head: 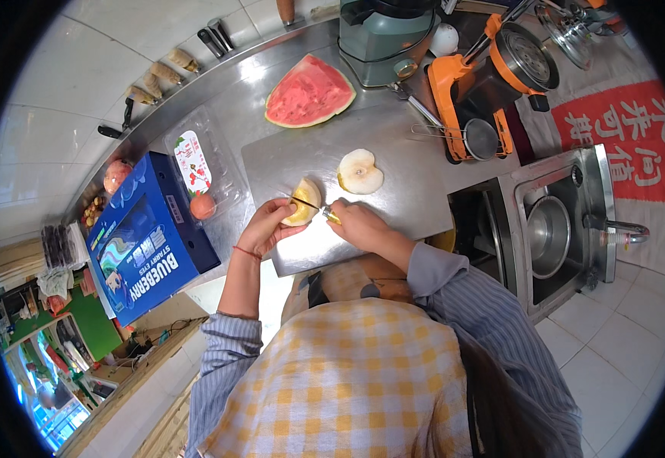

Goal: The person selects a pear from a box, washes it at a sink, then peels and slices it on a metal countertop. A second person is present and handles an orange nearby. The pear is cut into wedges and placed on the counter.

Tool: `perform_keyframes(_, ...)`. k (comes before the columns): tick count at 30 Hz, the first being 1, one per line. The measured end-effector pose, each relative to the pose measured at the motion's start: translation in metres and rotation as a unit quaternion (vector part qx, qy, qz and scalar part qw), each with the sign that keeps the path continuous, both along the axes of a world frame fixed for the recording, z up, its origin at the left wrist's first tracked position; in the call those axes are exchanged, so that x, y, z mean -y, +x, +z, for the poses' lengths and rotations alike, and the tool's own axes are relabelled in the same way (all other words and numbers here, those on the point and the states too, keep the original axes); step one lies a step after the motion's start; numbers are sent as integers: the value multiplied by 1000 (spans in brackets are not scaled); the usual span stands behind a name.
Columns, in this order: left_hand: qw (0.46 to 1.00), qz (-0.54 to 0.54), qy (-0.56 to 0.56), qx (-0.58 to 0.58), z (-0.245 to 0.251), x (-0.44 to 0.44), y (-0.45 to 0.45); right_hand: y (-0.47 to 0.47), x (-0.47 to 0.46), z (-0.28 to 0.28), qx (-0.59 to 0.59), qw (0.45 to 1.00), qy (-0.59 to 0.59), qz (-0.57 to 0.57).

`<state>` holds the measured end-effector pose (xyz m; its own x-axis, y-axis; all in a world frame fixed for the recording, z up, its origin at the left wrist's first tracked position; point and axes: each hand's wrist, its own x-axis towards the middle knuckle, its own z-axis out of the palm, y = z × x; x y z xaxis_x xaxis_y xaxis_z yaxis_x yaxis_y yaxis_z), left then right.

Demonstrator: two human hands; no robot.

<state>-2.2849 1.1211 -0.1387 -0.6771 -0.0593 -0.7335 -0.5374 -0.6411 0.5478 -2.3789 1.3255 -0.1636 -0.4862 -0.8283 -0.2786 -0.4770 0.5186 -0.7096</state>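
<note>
My left hand [266, 226] grips a piece of pale yellow-skinned fruit [309, 192], perhaps a pear, over the near left part of a metal cutting board [292, 149]. Closed around the yellow handle of a small knife [327, 212] is my right hand [361, 225]; the dark blade lies against the fruit beside my left thumb. A cut half of the fruit [360, 172], pale flesh up, rests on the board beyond my right hand. Behind the board sits a watermelon wedge [310, 93] with red flesh.
At left stand a blue blueberry box [138, 246], a clear plastic container [218, 149] and a round reddish fruit [202, 205]. A grey-green appliance [384, 46] and an orange juicer [447, 80] with a strainer [481, 139] stand at back right. A sink [581, 194] holds a metal bowl [548, 237].
</note>
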Motion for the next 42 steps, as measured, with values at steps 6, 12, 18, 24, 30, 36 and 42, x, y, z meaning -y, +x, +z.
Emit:
perform_keyframes(6, 1000, -17, -8, 4, 2, -1, 0, 0, -3, -1, 45, 999, -24, -10)
perform_keyframes(12, 1000, -27, -5, 4, -1, 1, 2, 2, -6, -6, 87, 995, -33, -20)
perform_keyframes(18, 998, -53, 4, -36, -4, 6, 11, 6, -12, -7, 151, 987, -46, -32)
perform_keyframes(24, 992, -108, -8, -70, -11, 12, 19, 12, -21, -6, 171, 982, -50, -58)
perform_keyframes(30, 987, -106, 40, -110, -9, 19, 27, 6, -30, -9, 209, 968, -44, -131)
perform_keyframes(36, 976, -96, 36, -192, -17, 20, 41, 4, -29, -9, 170, 973, -36, -151)
perform_keyframes(42, 969, -21, 53, -241, 5, 11, 54, 5, -33, 15, 174, 972, -59, -148)
